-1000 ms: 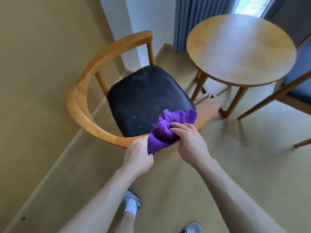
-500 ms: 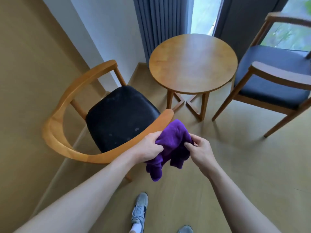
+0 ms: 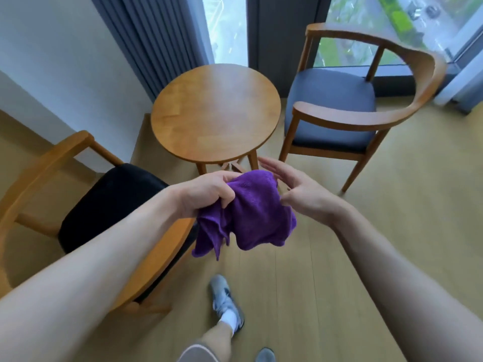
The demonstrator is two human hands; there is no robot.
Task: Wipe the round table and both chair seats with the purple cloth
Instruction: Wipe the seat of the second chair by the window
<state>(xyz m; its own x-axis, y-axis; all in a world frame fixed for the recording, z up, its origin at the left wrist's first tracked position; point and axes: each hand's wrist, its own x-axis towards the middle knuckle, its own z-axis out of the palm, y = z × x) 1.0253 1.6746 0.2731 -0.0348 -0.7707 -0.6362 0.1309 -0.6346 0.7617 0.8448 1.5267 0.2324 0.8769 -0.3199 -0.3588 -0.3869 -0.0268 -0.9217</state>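
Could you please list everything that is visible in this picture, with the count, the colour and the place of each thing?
round wooden table: one, light brown, centre, before the window
wooden armchair with black seat: one, brown frame, left, beside the table
wooden armchair with dark blue-grey seat: one, brown frame, right of the table
purple cloth: one, purple, held in the air in front of the table
pleated curtain: one, grey-blue, behind the table at left
window: glass, top, greenery outside
wooden floor: light tan, below everything
shoes: two, grey, bottom centre
left hand: one, grips the cloth
right hand: one, fingers straight, at the cloth's right edge
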